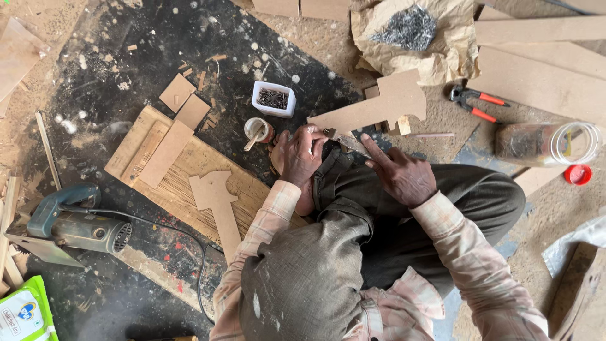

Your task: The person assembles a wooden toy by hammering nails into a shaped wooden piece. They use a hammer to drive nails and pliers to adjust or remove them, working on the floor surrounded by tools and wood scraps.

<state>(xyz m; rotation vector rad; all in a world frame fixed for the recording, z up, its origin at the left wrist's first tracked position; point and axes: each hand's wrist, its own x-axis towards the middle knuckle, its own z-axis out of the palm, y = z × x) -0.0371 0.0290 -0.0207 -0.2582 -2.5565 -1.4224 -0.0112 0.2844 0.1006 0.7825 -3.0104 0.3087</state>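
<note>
I sit on the floor with my knees drawn up. My left hand (300, 155) grips the near end of a flat brown fibreboard cutout (385, 101) with a stepped outline; it stands on edge just beyond my knee. My right hand (401, 173) rests on my trouser leg, fingers spread. Its index finger points at a thin pale strip (346, 140) by the cutout's lower edge. A matching cutout (218, 202) lies flat on a wooden board (136, 142) to my left.
A white cup of nails (273, 99) and a small glue tin (257, 129) stand by my left hand. Red-handled pincers (476, 104), a jar on its side (549, 144), a red lid (577, 173), a power tool (76, 224), nails on paper (410, 28) and planks (536, 76) lie around.
</note>
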